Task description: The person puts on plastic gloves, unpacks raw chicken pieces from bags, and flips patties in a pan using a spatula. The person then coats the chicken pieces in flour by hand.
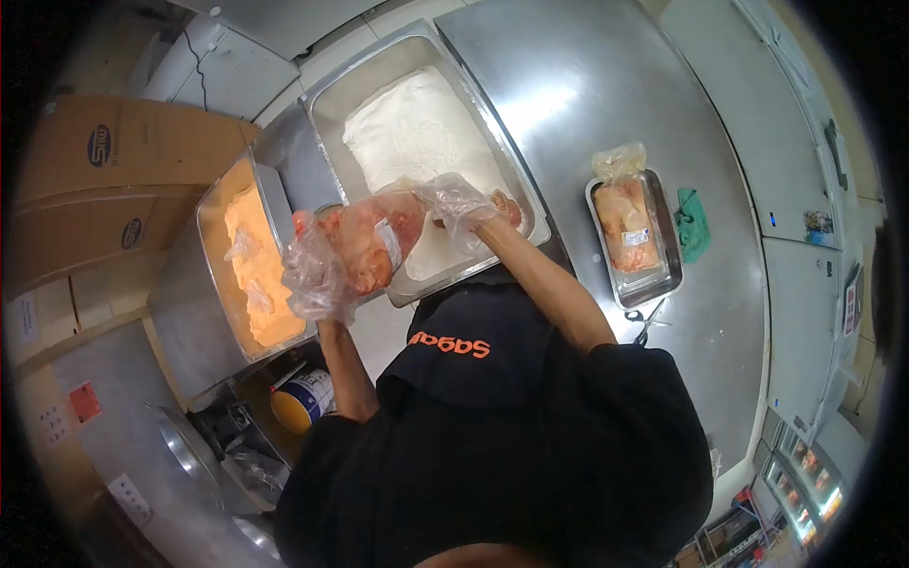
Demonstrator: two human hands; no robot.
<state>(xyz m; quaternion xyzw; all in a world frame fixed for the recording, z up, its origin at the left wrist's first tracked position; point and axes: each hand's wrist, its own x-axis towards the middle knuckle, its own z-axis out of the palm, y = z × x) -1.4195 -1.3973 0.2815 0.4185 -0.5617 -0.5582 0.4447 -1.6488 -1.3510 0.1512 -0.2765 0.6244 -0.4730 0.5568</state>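
Observation:
A clear bag of raw meat [374, 237] with a white label hangs between my hands, over the left part of a large metal tray of white flour [417, 128]. My left hand [320, 275], in a clear plastic glove, is closed on the bag's lower left end. My right hand [464, 210], also gloved, grips the bag's gathered upper right end. Just past my right wrist a reddish-brown piece [507, 208] shows at the tray's right side; what it is I cannot tell. To the left stands a tray of orange coating [248, 270].
On the steel table [568, 95] at the right, a metal tray [674, 256] holds another bagged meat pack [627, 222]. Beside it lie a green cloth [693, 225] and scissors [646, 324]. Cardboard boxes [123, 161] stand at the left, a yellow-and-blue tin [303, 399] below.

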